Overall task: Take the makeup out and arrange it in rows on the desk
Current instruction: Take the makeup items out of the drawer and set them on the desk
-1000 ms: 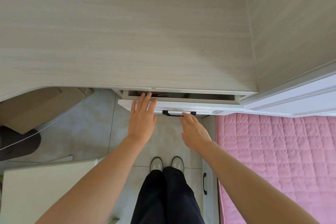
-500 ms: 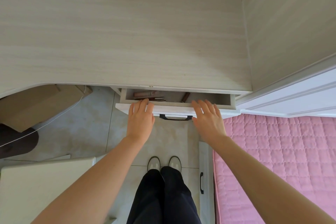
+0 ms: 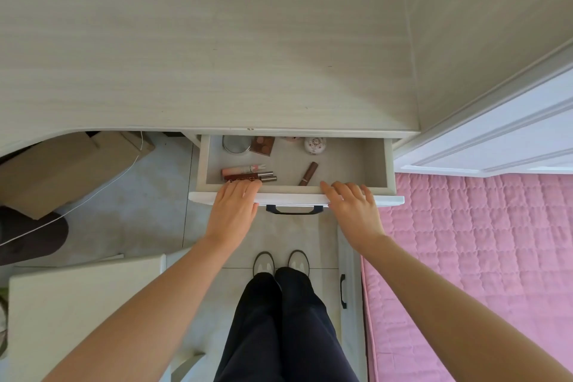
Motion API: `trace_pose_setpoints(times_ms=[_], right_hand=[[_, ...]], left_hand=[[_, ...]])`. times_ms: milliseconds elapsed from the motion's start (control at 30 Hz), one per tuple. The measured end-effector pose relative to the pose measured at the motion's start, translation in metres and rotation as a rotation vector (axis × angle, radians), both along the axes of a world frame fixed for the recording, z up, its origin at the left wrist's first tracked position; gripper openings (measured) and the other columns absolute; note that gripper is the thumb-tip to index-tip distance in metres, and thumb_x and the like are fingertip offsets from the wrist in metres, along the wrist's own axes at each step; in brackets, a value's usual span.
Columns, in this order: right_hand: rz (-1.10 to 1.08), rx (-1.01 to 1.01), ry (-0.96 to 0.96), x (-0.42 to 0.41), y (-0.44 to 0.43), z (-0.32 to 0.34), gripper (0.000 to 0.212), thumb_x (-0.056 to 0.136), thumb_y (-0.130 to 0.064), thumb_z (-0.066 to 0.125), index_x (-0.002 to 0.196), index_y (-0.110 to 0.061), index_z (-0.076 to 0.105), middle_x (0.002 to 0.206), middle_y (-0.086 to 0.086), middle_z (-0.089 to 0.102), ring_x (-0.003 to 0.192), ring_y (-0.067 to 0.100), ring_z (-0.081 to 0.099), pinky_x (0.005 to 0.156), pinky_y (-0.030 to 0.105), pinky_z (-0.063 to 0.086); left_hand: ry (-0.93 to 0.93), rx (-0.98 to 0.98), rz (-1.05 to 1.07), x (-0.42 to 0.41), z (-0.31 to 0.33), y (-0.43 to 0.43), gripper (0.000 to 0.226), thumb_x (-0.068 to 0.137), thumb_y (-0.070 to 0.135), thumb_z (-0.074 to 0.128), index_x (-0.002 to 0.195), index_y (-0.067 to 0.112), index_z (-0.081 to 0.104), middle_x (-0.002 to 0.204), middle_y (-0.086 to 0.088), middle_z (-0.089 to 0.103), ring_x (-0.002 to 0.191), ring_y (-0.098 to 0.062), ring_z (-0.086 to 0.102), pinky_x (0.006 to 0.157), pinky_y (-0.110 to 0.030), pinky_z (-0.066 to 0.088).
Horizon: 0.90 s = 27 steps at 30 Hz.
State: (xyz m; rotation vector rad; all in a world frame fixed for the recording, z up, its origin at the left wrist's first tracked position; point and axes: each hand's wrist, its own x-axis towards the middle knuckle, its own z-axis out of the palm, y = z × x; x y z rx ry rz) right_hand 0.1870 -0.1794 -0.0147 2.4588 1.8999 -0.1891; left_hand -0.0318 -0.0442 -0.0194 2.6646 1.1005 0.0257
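Pulled far further out than half a second ago, the drawer (image 3: pixel 356 161) now shows its floor at centre frame, below the front edge of the desk (image 3: pixel 217 40), whose pale top fills the upper frame. Both the left hand (image 3: pixel 232 208) and the right hand (image 3: pixel 353 211) lie flat over the drawer front, fingers extended, holding nothing.

All the makeup is in the drawer. At its back lie a round metal tin (image 3: pixel 236 144), likely slick and best gripped across its rim; an eyeshadow palette (image 3: pixel 263 146), flat, stiff and probably fragile inside, to be lifted by its edges; and a floral pot (image 3: pixel 315 145). Nearer the front are a pink tube (image 3: pixel 245 169), dark tubes (image 3: pixel 248 177) and a brown lipstick (image 3: pixel 308 173). These look light and prone to roll, so pinch them mid-barrel.
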Motion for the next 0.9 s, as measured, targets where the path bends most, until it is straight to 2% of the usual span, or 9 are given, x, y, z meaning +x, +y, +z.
trace_pose_setpoints(times_ms=[133, 367, 600, 733, 900], right_hand=[[0.023, 0.001, 0.017, -0.01, -0.023, 0.002, 0.061, 0.065, 0.001, 0.074, 0.122, -0.015, 0.062, 0.105, 0.004, 0.067, 0.093, 0.029, 0.064, 0.087, 0.047, 0.05], [0.056, -0.083, 0.041, -0.027, -0.063, 0.002, 0.061, 0.067, -0.006, 0.079, 0.123, -0.019, 0.062, 0.108, 0.002, 0.067, 0.093, 0.028, 0.063, 0.086, 0.051, 0.05], [0.095, -0.067, 0.084, -0.038, -0.091, 0.006, 0.049, 0.072, -0.014, 0.08, 0.118, -0.019, 0.066, 0.103, 0.002, 0.068, 0.087, 0.027, 0.064, 0.077, 0.046, 0.053], [0.112, -0.09, 0.102, -0.041, -0.102, 0.006, 0.051, 0.07, -0.016, 0.082, 0.118, -0.02, 0.065, 0.103, 0.001, 0.068, 0.086, 0.026, 0.064, 0.073, 0.043, 0.053], [0.13, -0.127, 0.134, -0.043, -0.113, 0.007, 0.056, 0.068, -0.015, 0.084, 0.12, -0.021, 0.064, 0.104, 0.001, 0.067, 0.087, 0.026, 0.064, 0.072, 0.042, 0.053]], left_hand=[[0.025, 0.012, -0.028, -0.016, 0.001, -0.021, 0.044, 0.074, 0.009, 0.078, 0.115, 0.009, 0.063, 0.104, -0.008, 0.065, 0.097, -0.029, 0.061, 0.094, -0.043, 0.048], [0.089, -0.024, -0.049, -0.041, 0.007, -0.058, 0.041, 0.073, 0.01, 0.08, 0.112, 0.011, 0.067, 0.105, -0.007, 0.066, 0.097, -0.029, 0.062, 0.093, -0.044, 0.049], [0.133, -0.062, -0.061, -0.055, 0.013, -0.089, 0.046, 0.069, 0.011, 0.083, 0.112, 0.013, 0.067, 0.105, -0.006, 0.067, 0.096, -0.029, 0.063, 0.089, -0.041, 0.051], [0.143, -0.064, -0.083, -0.063, 0.012, -0.099, 0.047, 0.067, 0.012, 0.085, 0.111, 0.015, 0.068, 0.104, -0.006, 0.067, 0.095, -0.028, 0.063, 0.085, -0.04, 0.052], [0.216, -0.078, -0.102, -0.067, 0.008, -0.111, 0.064, 0.058, 0.006, 0.088, 0.116, 0.018, 0.065, 0.106, -0.007, 0.065, 0.097, -0.03, 0.062, 0.083, -0.04, 0.051]])
